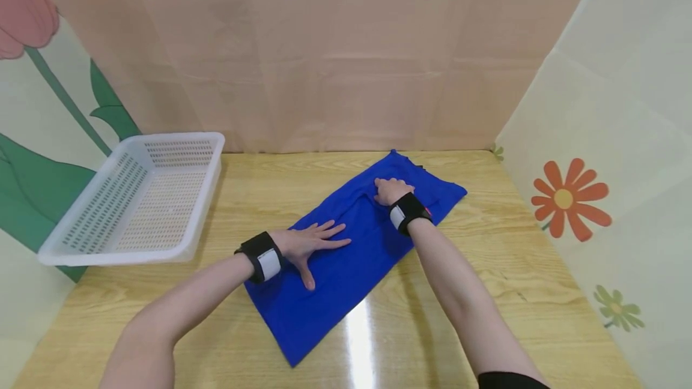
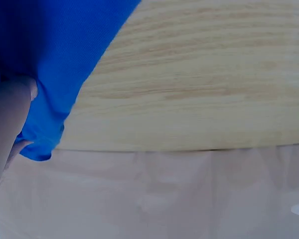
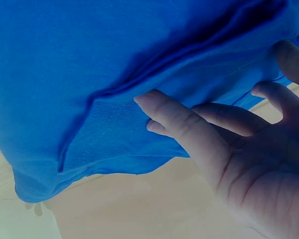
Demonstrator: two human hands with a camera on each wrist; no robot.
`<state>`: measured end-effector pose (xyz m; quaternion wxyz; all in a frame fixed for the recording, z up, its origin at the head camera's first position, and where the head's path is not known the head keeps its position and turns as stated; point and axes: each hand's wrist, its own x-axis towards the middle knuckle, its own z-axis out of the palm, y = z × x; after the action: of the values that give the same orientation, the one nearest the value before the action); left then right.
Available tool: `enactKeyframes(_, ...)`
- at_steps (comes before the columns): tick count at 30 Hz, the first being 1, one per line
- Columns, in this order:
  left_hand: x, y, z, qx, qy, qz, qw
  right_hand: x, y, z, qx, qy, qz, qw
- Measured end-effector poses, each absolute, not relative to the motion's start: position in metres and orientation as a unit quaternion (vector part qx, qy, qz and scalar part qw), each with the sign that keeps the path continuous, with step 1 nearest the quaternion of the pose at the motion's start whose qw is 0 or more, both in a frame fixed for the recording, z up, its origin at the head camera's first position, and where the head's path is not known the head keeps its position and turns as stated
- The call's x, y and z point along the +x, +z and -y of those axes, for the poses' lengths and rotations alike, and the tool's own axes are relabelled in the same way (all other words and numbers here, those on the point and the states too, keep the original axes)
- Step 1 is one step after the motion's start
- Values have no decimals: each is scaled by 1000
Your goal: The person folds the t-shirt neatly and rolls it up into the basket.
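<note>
A blue cloth (image 1: 354, 263) lies aslant across the middle of the desk (image 1: 497, 275), one corner reaching the far edge and the opposite end pointing towards the near edge. The left grip (image 1: 308, 245) is flat on its nearer half, palm down with the fingers and thumb spread wide; it grasps nothing and appears to pin the cloth, so that this half stays put while the other is worked. The right grip (image 1: 391, 191) touches the farther half, its fingers loosely bent with gaps between them. The right wrist view shows the thumb tip at a fold (image 3: 134, 84), with no fabric plainly pinched; the bend of the fingers probably serves to draw out or smooth that crease.

The cloth is a plain, deep blue, soft and thin-looking, roughly a long rectangle. Its nearer half lies quite smooth, with a sharp corner and straight sides; the farther half is rumpled, its end uneven, and faint stitching shows beside the fold. A white basket (image 1: 116, 258) stands well apart by the desk's left edge, perhaps to leave the middle free for spreading the cloth.
</note>
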<state>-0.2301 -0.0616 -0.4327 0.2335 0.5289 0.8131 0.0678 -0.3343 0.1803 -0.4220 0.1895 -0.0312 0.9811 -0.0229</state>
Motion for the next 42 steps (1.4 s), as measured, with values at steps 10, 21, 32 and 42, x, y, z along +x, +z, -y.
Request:
enactKeyframes(10,-233,-431,63,518,72,-816,247,-335,-425,-178,-42,-20,-980,193)
enactKeyframes(21,-247,-432,64,536,40,-819,201,-337,-423,-179,-45,-25,-979,195)
enactKeyframes(32,-240,-437,61,520,30,-824,226,-332,-419,-173,-44,-20,-980,193)
enactKeyframes(42,-237,-437,60,510,18,-832,219,-339,-419,-168,-58,-11,-979,194)
